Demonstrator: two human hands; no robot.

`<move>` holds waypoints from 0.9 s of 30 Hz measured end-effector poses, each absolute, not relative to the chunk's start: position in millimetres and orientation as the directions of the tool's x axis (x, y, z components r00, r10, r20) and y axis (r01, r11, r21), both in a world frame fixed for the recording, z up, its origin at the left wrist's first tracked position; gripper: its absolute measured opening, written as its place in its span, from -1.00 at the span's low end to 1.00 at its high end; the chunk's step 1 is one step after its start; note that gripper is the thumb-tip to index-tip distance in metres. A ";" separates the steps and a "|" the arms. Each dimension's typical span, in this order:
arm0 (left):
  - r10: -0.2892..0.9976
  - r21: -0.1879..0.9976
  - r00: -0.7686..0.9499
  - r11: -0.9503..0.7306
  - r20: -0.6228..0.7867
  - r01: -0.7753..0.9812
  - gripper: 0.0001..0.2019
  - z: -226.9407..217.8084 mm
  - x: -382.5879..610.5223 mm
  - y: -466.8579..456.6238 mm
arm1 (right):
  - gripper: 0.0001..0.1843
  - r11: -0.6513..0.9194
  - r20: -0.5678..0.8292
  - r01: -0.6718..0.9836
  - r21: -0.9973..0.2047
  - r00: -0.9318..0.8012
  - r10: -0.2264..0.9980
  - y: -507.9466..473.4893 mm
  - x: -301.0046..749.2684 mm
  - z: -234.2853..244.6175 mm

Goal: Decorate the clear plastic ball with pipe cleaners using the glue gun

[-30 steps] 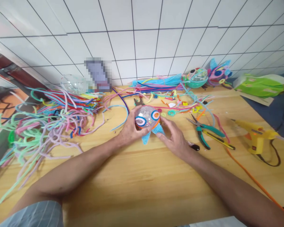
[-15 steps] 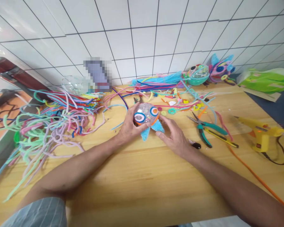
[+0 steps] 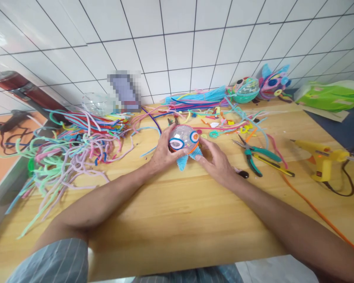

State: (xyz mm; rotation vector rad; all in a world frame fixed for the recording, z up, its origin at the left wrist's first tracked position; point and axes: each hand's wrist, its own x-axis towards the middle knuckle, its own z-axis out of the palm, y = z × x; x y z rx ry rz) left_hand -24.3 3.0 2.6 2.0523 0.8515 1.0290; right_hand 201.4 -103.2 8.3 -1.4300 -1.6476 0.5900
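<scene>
A clear plastic ball (image 3: 186,133) sits between my hands in the middle of the table. Two ringed eyes in blue, white and orange are on it, orange trim runs along its lower edge, and two blue pipe-cleaner fins (image 3: 182,162) point toward me. My left hand (image 3: 162,154) is closed around the ball's left side, thumb across the front under the eye. At the right fin, my right hand (image 3: 216,162) has its thumb on the fin and its fingers against the ball's right side; the fingertips are partly hidden.
Loose pipe cleaners (image 3: 65,157) heap up on the left. Teal-handled pliers (image 3: 267,153), a yellow cutter (image 3: 273,165) and a yellow glue gun (image 3: 321,159) lie on the right. Two decorated balls (image 3: 245,89), a blue pipe-cleaner bundle (image 3: 206,95) and a green package (image 3: 330,97) stand along the tiled wall.
My right hand has closed in from beside the ball onto its right side and fin. The ball has turned slightly in my left hand. The whole view has shifted a little.
</scene>
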 end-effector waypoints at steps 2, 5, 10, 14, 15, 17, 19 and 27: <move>0.752 0.773 0.481 -0.599 0.451 0.211 -0.05 1.0 -25.7 3.5 | -0.32 0.247 0.307 0.527 -0.813 0.028 0.951 -101.6 202.6 5.9; 0.714 0.738 0.461 -0.653 0.527 0.169 -0.20 -1.9 -28.7 4.9 | -0.37 0.270 0.350 0.436 -0.858 0.113 0.930 -97.8 205.5 1.1; 0.698 0.668 0.352 -0.710 0.624 0.222 -0.36 3.9 -27.4 8.7 | -0.50 0.274 0.352 0.253 -0.928 0.348 0.869 -91.3 208.8 0.8; 0.571 0.526 0.335 -0.821 0.749 0.224 -0.45 30.1 -23.0 10.2 | -0.61 0.252 0.311 0.191 -0.949 0.421 0.852 -88.4 209.7 5.7; 0.535 0.486 0.353 -0.845 0.768 0.223 -0.46 39.5 -23.1 9.9 | -0.63 0.238 0.293 0.178 -0.955 0.425 0.857 -87.4 210.2 6.2; 0.494 0.438 0.386 -0.869 0.779 0.229 -0.52 60.4 -26.3 8.6 | -0.63 0.195 0.241 0.148 -0.970 0.450 0.860 -85.1 211.2 6.1; 0.499 0.429 0.425 -0.867 0.755 0.254 -0.59 81.5 -34.3 7.2 | -0.61 0.157 0.193 0.113 -0.981 0.497 0.846 -82.9 212.2 5.5; 0.746 0.749 0.303 -0.649 0.593 0.134 -0.69 115.8 -99.0 21.1 | -0.61 0.186 0.245 0.163 -0.969 0.532 0.810 -83.1 213.0 8.5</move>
